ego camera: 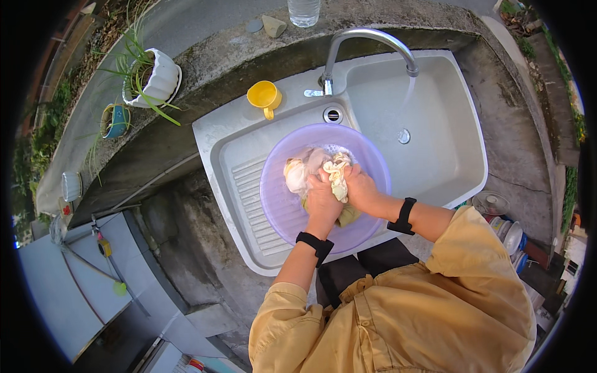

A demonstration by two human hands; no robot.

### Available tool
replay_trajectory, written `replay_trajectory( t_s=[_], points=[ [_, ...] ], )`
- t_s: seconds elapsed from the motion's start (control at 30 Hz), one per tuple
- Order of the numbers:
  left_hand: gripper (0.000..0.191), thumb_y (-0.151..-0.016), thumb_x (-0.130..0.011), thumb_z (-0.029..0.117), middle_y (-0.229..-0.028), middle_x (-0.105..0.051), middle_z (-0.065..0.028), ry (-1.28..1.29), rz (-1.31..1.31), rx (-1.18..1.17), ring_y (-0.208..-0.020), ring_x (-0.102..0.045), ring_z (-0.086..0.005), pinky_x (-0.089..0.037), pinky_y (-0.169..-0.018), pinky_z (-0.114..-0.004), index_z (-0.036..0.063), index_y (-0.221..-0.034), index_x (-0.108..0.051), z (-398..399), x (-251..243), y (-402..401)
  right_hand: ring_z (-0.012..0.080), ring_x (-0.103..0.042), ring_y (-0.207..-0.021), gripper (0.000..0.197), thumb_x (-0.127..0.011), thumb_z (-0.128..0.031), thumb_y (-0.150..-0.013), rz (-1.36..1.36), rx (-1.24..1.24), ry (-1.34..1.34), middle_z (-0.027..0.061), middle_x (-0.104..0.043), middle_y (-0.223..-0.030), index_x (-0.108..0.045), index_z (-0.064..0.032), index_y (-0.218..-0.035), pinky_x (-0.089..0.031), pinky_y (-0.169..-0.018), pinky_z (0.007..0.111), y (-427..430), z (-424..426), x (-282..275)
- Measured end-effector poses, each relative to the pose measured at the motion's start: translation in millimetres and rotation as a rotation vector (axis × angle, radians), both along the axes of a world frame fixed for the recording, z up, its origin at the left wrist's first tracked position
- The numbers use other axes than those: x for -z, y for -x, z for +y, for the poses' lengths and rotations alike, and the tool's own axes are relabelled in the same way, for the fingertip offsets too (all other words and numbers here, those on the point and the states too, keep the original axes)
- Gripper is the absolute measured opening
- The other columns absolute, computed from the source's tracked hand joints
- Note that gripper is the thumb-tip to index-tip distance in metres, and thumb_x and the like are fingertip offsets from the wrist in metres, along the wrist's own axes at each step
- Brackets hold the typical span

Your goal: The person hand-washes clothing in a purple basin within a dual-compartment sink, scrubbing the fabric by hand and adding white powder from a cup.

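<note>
Both my hands grip a bunched, cream-coloured wet cloth (337,175) above a translucent purple basin (280,219). My left hand (322,198) closes on its left side, and my right hand (363,189) clasps it from the right. Beneath them, a pale pinkish cloth (301,172) lies in sudsy water (333,149) at the basin's far side. A piece of olive-green fabric (349,214) shows below my hands, partly covered by them. The basin rests on the ribbed drainboard (254,205) of a grey sink unit.
From the curved chrome faucet (368,32), a thin stream of water (410,91) falls into the right sink bowl (438,126). A yellow cup (264,98) stands on the sink's back ledge. Along the concrete wall are a white planter (158,79), stones (274,26) and a clear bottle (304,11).
</note>
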State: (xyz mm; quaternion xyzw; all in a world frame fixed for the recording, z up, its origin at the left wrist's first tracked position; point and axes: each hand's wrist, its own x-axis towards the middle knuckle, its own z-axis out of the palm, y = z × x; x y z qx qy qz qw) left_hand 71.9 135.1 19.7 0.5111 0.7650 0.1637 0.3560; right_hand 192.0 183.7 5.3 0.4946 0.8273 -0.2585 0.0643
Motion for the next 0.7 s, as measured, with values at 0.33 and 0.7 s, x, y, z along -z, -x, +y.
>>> replay_trajectory(
  t_s=[0.33,0.7],
  points=[
    [0.090,-0.078,-0.052,0.061,-0.141,-0.028,-0.0218,0.490,-0.693,-0.801,-0.124,-0.038,-0.0392,-0.036,-0.090,-0.060,0.0076,-0.142,-0.018,1.5,-31.8,78.4,0.0344,-0.055,-0.109,0.081,-0.053,-0.057,-0.082,-0.004,0.194,1.119,0.0217,-0.044,-0.130,-0.031,0.0006,-0.134,-0.052,-0.078,0.046,-2.1,106.2,-75.2],
    [0.073,-0.083,-0.050,0.059,-0.125,-0.050,-0.0128,0.282,-1.065,-0.611,-0.114,-0.050,-0.0253,-0.045,-0.088,-0.041,0.0063,-0.132,-0.040,29.5,-17.2,78.0,0.0222,-0.052,-0.110,0.064,-0.066,-0.037,-0.078,0.671,0.652,1.046,0.0153,-0.051,-0.123,-0.047,0.0054,-0.122,-0.044,-0.089,0.031,17.2,70.7,-8.6]
  ],
)
